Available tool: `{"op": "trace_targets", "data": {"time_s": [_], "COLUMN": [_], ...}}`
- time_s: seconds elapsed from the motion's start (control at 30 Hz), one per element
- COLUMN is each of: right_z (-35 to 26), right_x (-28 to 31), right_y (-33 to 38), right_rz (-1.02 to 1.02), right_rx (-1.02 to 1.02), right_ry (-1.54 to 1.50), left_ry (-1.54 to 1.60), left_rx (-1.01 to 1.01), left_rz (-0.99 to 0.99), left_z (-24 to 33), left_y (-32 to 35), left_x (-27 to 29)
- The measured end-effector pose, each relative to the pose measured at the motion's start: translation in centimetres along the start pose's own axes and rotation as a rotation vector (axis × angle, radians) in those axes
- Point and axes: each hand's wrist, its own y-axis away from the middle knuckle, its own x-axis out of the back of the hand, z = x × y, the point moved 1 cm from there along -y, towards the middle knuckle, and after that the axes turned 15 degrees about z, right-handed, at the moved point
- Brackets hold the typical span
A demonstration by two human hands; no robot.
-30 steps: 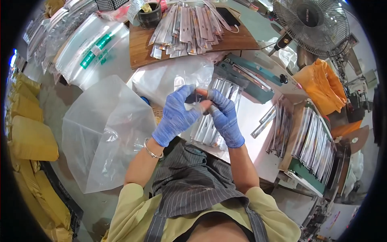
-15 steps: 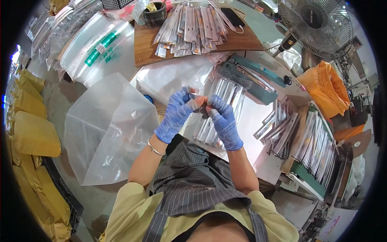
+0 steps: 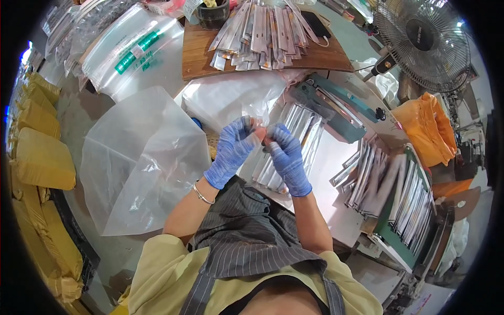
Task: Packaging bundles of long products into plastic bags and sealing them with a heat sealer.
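Observation:
My left hand [image 3: 231,150] and my right hand [image 3: 286,161], both in blue gloves with bare fingertips, meet at the middle of the view. Thumbs and fingers are pinched together, almost tip to tip. Thin clear film [image 3: 257,109] shows just beyond the fingertips; what they pinch is too small to make out. Below and beside my right hand lies a pile of long, flat silvery packets [image 3: 299,136] on the white worktop [image 3: 328,181]. Just beyond my left hand rests a stack of clear plastic bags [image 3: 223,97].
A large clear bag [image 3: 144,168] spreads at the left. More packets [image 3: 262,37] lie on a wooden board [image 3: 197,55]. A teal bag sealer [image 3: 328,107], a rack of packets [image 3: 412,197], an orange sack [image 3: 425,126] and a fan [image 3: 420,37] stand right. Yellow bundles [image 3: 44,160] line the left.
The view has shifted slightly. Both hands stay pinched together, with small finger movements. At the right, packets now fan over the wooden side of the rack.

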Motion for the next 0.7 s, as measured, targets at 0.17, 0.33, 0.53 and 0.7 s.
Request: {"op": "trace_targets", "data": {"time_s": [0.17,0.33,0.53,0.7], "right_z": [0.0,-1.5,-0.7,-1.0], "right_x": [-0.3,-0.6,0.7,3.5], "right_y": [0.2,0.0,-1.3,-1.5], "right_rz": [-0.004,0.087,0.023,0.292], "right_rx": [-0.098,-0.27,-0.142,0.393], "right_ry": [-0.074,-0.127,0.075,0.557], "left_ry": [-0.116,-0.264,-0.584,-0.809], "left_rx": [0.118,-0.038,-0.295,-0.471], "left_rz": [0.098,-0.007,-0.154,0.107], "left_z": [0.9,0.0,-0.6,2.4], "left_y": [0.0,-0.6,-1.6,-4.1], "left_x": [0.8,1.4,0.8,2.6]}}
